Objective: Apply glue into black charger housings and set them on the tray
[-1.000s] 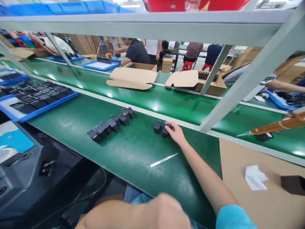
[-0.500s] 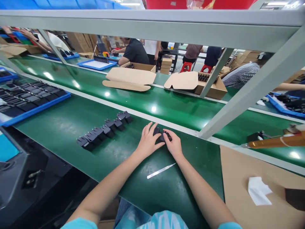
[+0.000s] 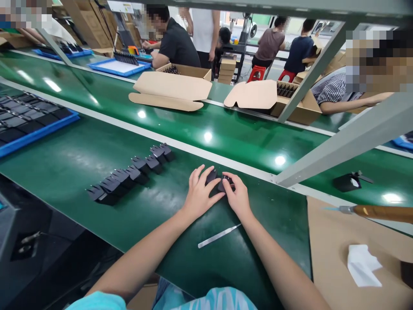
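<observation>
— Your left hand (image 3: 198, 194) has come up from the bottom of view to meet your right hand (image 3: 239, 197) at 12 o'clock. Grip?

— Right's pinching a black plug adapter (image 3: 221, 187); left's arched over a second plug adapter (image 3: 211, 176) just beside it, at 10 o'clock. Left's hold: can't tell.

— Doing it well?

— Probably flat sides, light squeeze, keep both square. Mind the pointed metal tool (image 3: 219, 236), 6 o'clock from them.
</observation>
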The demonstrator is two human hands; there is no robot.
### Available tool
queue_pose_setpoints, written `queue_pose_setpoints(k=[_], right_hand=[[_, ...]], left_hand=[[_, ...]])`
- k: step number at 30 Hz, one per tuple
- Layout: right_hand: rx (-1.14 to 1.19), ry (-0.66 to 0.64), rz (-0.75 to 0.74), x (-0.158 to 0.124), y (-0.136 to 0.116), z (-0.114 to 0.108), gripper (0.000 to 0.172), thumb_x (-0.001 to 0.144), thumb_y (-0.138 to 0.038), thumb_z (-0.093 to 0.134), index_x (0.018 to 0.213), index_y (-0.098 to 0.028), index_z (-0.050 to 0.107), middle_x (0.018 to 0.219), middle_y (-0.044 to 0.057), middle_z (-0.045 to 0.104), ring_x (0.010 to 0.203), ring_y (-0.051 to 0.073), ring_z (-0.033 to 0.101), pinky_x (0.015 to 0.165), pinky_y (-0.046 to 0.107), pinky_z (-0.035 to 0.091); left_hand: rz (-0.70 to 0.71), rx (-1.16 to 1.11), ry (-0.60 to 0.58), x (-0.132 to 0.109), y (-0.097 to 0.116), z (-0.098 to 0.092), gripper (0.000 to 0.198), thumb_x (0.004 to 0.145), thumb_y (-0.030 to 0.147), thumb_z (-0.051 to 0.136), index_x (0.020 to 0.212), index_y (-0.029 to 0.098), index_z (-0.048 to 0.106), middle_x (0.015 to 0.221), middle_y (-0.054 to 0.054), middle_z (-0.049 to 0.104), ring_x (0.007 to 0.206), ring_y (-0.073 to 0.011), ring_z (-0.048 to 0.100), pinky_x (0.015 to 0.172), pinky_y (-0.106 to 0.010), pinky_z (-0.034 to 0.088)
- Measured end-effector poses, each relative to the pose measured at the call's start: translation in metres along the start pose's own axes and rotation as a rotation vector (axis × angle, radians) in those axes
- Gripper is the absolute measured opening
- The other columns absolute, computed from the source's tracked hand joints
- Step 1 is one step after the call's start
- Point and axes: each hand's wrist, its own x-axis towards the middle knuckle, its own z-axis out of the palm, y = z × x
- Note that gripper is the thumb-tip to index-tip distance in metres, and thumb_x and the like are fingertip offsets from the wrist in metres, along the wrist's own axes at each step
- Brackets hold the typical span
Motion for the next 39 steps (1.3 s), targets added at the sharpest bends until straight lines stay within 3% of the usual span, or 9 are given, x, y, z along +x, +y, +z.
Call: queue_pose_setpoints(k=[20,26,29,33,39], right_hand=[[-0.083,-0.043,-0.069,0.001,-0.007,-0.001,0.03,0.096,-0.032,0.041,0.114,-0.023,0.063,0.111,0.009,0.065,0.104,0.024,0.057,0.093,0.043,0.049],[-0.009,-0.071,-0.031,0.004,-0.003,-0.004,0.03,0.093,-0.035,0.045,0.113,-0.023,0.064,0.113,0.009,0.067,0.106,0.025,0.058,0.094,0.045,0.049],[0.073,-0.138,0.017,0.006,0.003,-0.01,0.032,0.091,-0.035,0.05,0.118,-0.025,0.063,0.117,0.007,0.068,0.104,0.023,0.062,0.089,0.041,0.053],[0.181,-0.227,0.067,0.007,0.007,-0.016,0.038,0.087,-0.032,0.056,0.124,-0.027,0.059,0.119,0.004,0.068,0.1,0.019,0.066,0.089,0.038,0.055],[0.246,-0.23,0.13,0.001,0.004,-0.013,0.04,0.087,-0.032,0.055,0.127,-0.027,0.057,0.126,0.006,0.064,0.112,0.022,0.061,0.094,0.041,0.053]], left_hand=[[-0.024,-0.028,0.017,-0.002,0.003,0.005,0.032,0.085,0.039,0.068,0.111,0.019,0.068,0.137,-0.017,0.054,0.133,-0.0362,0.038,0.107,-0.057,0.036],[0.141,-0.041,0.127,-0.003,-0.002,0.002,0.01,0.084,0.028,0.071,0.094,0.026,0.073,0.121,-0.005,0.069,0.125,-0.0293,0.051,0.108,-0.053,0.036],[0.208,-0.022,0.13,-0.004,-0.004,0.001,0.011,0.085,0.023,0.07,0.095,0.026,0.073,0.111,-0.002,0.074,0.123,-0.028,0.055,0.107,-0.052,0.036],[0.257,0.005,0.075,-0.002,-0.003,-0.006,0.021,0.087,0.019,0.066,0.107,0.024,0.071,0.107,-0.003,0.075,0.122,-0.0275,0.058,0.109,-0.052,0.036],[0.365,0.034,-0.129,0.006,-0.001,-0.021,0.028,0.091,0.015,0.057,0.115,0.022,0.069,0.115,-0.005,0.073,0.12,-0.0255,0.06,0.11,-0.049,0.041]])
